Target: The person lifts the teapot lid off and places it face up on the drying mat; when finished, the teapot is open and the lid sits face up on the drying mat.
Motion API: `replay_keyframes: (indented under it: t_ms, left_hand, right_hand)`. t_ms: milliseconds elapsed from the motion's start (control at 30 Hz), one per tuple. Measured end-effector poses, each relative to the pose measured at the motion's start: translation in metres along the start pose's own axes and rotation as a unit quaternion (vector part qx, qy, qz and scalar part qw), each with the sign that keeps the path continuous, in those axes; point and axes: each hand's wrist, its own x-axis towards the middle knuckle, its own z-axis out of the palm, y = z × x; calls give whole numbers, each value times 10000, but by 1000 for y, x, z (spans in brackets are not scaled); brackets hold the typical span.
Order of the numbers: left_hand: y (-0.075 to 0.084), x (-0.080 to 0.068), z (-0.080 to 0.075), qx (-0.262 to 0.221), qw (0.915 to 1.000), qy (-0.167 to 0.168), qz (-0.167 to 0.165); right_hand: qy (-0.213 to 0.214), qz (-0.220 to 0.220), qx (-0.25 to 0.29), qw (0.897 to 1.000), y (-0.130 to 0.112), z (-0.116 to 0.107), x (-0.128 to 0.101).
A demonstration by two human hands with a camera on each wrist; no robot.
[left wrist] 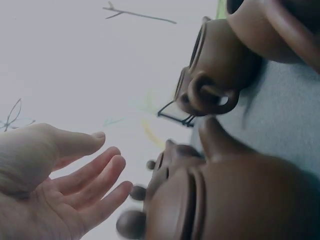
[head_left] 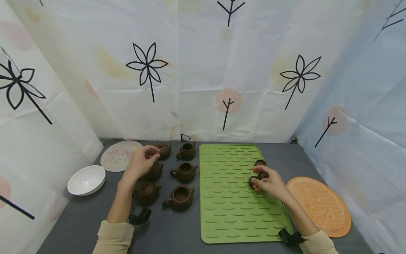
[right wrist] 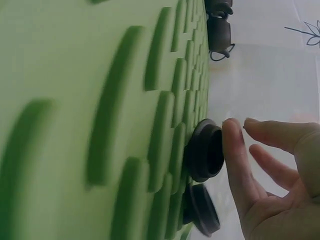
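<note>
My left hand (head_left: 142, 163) hovers over a column of brown lidded teapots; its fingers are loosely bent with nothing between them. Below it are the nearest lidded teapot (head_left: 147, 193) and a middle one (head_left: 154, 172), with another lidded teapot (head_left: 164, 151) at the back. In the left wrist view, the left hand (left wrist: 65, 180) is beside the round lid knobs. My right hand (head_left: 269, 183) is over small dark teapot lids (head_left: 252, 182) on the green mat (head_left: 231, 218). In the right wrist view, its fingertips are close beside an upturned lid (right wrist: 205, 150), and another lid (right wrist: 204, 210) lies nearby.
Lidless teapots stand in a second column, the front one (head_left: 180, 197) beside the mat's left edge. A white bowl (head_left: 86, 180) and a pale round placemat (head_left: 114, 157) are at the left. An orange round placemat (head_left: 320, 208) lies at the right. Patterned curtains (head_left: 203, 70) enclose the table.
</note>
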Motion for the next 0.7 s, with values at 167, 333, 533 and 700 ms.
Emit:
replay_keyframes:
  t_ms: [167, 333, 533, 700]
  left_hand:
    - [-13, -15, -10, 47, 10000, 36, 35]
    - [-29, -25, -16, 169, 9998, -108, -8]
    - [-39, -32, -22, 200, 9993, -322, -70]
    - [-47, -37, -29, 421, 9978, -469, -187]
  right_hand:
    - [-157, -301, 364, 9988, -13, 5, 7]
    - [-427, -557, 629, 9956, -38, 17, 22]
    - [-793, -730, 884, 9902, -67, 40, 45]
    - [-1097, -829, 1130, 9840, -89, 67, 66]
